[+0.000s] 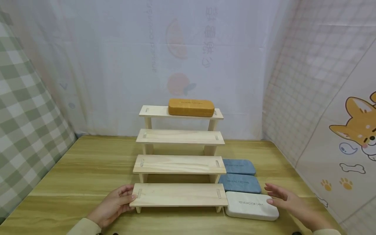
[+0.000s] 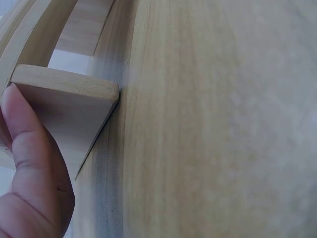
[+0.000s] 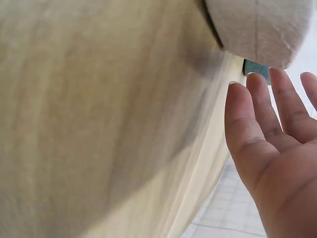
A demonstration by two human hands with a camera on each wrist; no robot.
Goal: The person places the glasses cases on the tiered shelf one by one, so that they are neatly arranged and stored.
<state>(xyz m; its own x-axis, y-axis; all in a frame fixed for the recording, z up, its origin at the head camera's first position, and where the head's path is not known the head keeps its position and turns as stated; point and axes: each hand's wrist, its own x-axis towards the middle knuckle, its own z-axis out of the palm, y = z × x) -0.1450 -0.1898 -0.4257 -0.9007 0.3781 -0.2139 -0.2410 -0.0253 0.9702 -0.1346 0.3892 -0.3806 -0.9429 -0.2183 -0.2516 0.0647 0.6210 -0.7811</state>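
Note:
A four-step wooden display stand rises in the middle of the table. My left hand pinches the left end of its lowest step, thumb on the board's edge; the left wrist view shows the thumb by a stand leg. An orange glasses case lies on the top step. To the stand's right lies a white glasses case, with two blue cases behind it. My right hand hovers at the white case's right end, fingers loosely spread and holding nothing.
The wood-grain table runs back to a pale printed curtain. Green checked cloth hangs on the left, and a grid-patterned cloth with a cartoon dog on the right. The blue cases are partly hidden behind the stand.

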